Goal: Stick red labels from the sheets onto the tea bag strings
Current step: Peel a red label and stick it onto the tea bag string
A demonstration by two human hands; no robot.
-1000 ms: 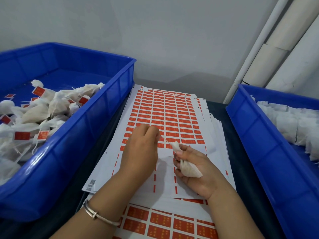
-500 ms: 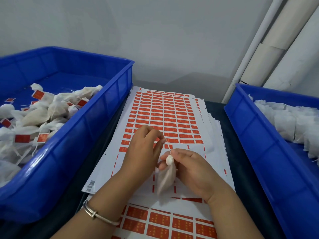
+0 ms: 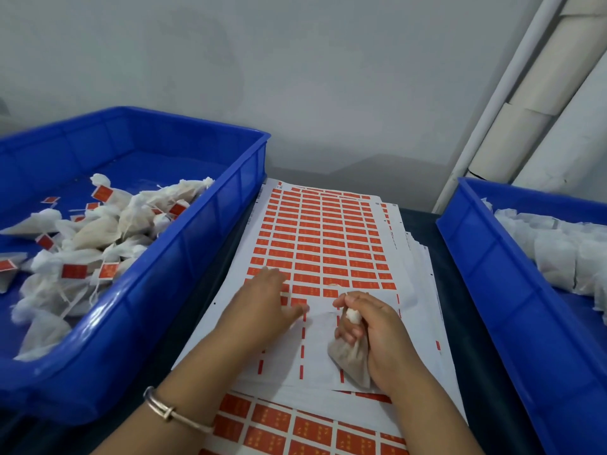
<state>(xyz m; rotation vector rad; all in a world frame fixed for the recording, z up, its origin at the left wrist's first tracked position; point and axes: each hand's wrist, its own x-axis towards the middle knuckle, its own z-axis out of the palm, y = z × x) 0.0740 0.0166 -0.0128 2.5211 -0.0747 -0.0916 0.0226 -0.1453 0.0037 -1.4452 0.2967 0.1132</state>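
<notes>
A white sheet of red labels (image 3: 323, 238) lies on the table between two blue bins. My right hand (image 3: 377, 330) grips a small white tea bag (image 3: 349, 357), its knotted top poking out between my fingers. My left hand (image 3: 262, 310) rests flat on the sheet at the lowest rows of labels, fingers spread and straight, thumb pointing right. The bag's string is too thin to make out.
The blue bin on the left (image 3: 184, 244) holds several tea bags with red labels attached. The blue bin on the right (image 3: 492, 257) holds plain white tea bags. More label sheets (image 3: 295, 428) lie stacked underneath, near me. White pipes stand at the back right.
My left hand has left the tea bag's top and now lies flat on the sheet. My right hand has shifted right and turned the bag so it hangs below my fist.
</notes>
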